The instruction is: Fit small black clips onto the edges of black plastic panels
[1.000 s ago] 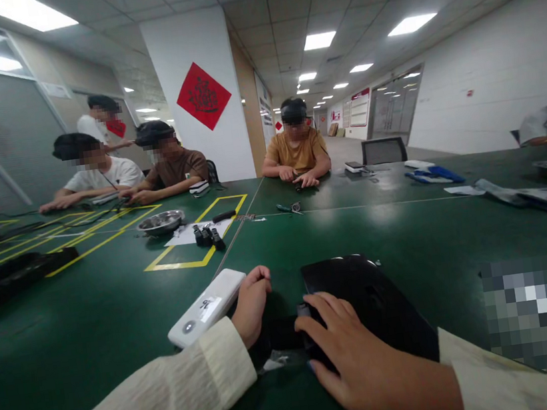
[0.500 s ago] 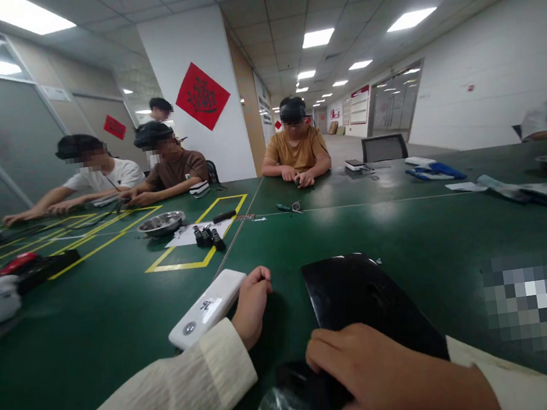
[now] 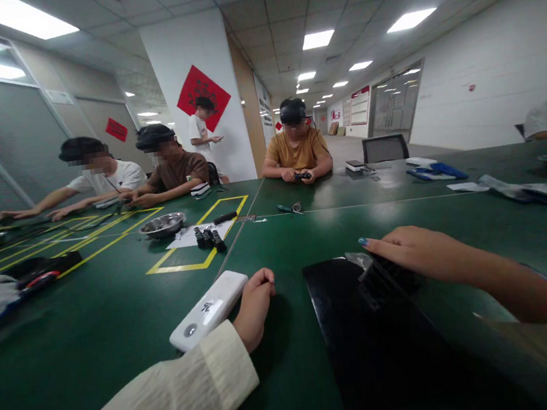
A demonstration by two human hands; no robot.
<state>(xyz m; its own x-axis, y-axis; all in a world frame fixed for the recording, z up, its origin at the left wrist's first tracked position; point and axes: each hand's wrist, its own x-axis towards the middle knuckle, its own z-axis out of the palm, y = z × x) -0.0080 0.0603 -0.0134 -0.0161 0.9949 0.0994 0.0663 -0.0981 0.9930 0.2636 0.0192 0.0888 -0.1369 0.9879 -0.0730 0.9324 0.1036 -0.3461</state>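
My left hand [image 3: 257,308] rests on the green table [image 3: 153,362] with its fingers curled in, and nothing shows in it. Right beside it lies a white power bank [image 3: 209,311] with a handwritten label and a round silver spot. My right hand [image 3: 425,252] grips a black plastic part [image 3: 386,277] from above; its fingertips are partly hidden. A scrap of clear film [image 3: 358,260] clings to that part. Under the held part, a shiny black panel [image 3: 352,342] lies flat on the table, its lower right in shadow.
Black clips [image 3: 209,238] lie on white paper by a metal bowl [image 3: 163,225]. Pliers [image 3: 290,209] lie mid-table. Gloves [image 3: 435,172] and a plastic bag [image 3: 528,189] are at right. Several people sit around the table; a person [image 3: 201,134] stands by the pillar.
My right hand has moved forward and right with the black part, from near the table's front edge to above the panel. My left hand has stayed put. The standing person has moved right.
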